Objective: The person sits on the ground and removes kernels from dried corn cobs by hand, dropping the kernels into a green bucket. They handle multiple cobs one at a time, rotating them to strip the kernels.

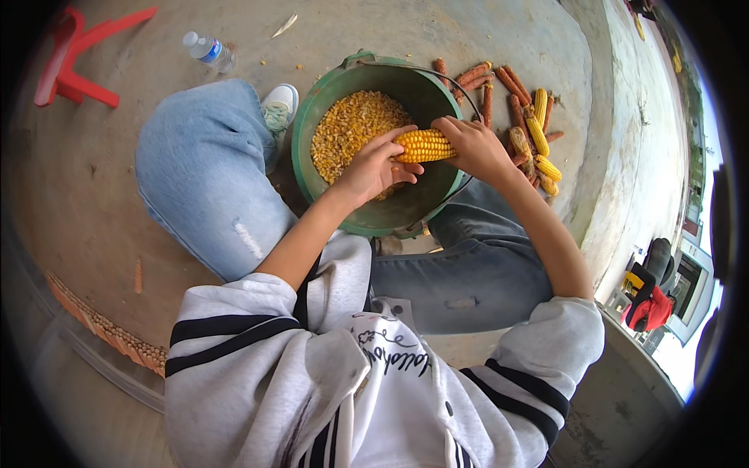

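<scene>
A yellow ear of corn lies nearly level over the mouth of a green plastic bucket. My left hand holds its left end, with a loose kernel by the fingers. The other end is gripped by my right hand, near the bucket's right rim and its wire handle. Loose corn kernels cover the bucket's bottom. To the right on the concrete floor lie several bare reddish corn cobs and several yellow ears, some of them partly stripped.
My bent legs in jeans flank the bucket, with a white sneaker at its left. A plastic water bottle and a red plastic stool are at the upper left. A row of stacked cobs lies at the lower left.
</scene>
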### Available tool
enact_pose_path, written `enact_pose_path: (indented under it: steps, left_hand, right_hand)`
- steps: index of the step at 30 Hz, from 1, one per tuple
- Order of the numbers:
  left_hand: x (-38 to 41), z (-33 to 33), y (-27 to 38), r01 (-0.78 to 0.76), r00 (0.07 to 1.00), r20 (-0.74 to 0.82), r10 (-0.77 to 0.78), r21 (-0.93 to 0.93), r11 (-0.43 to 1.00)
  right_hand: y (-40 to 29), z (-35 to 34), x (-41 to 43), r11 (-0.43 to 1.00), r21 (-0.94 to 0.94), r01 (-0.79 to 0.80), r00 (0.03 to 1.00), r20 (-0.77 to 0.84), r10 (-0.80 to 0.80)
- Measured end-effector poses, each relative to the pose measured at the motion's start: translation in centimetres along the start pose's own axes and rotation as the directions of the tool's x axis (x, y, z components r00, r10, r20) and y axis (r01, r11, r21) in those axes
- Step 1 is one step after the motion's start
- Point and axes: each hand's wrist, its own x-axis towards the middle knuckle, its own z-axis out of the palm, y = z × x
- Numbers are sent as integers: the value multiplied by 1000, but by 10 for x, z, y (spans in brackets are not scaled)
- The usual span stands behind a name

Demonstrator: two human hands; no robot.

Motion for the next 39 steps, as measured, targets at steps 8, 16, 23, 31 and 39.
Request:
enact_pose_path:
  steps: [8, 16, 23, 31, 39]
  left_hand:
    - [0, -1, -1, -2, 1000, 14, 4, -142, 990]
    - [2, -2, -2, 16, 998, -51, -25, -178, 984]
    - [1, 4, -2, -9, 1000, -21, 8, -52, 999]
    - [1, 3, -10, -92, 995, -40, 93, 28, 995]
    - [-3, 10, 2, -226, 958, -122, 258, 231, 946]
  right_hand:
    - [-3, -1, -2, 999, -31, -34, 999, 0, 34]
    - [-5, 1, -4, 999, -19, -45, 997, -69, 43]
    - [-3, 0, -4, 979, 31, -200, 974, 114, 195]
    - [-7, 4, -1, 976, 31, -218, 973, 85, 215]
    - [-27, 9, 2, 941, 99, -323, 946, 4, 325]
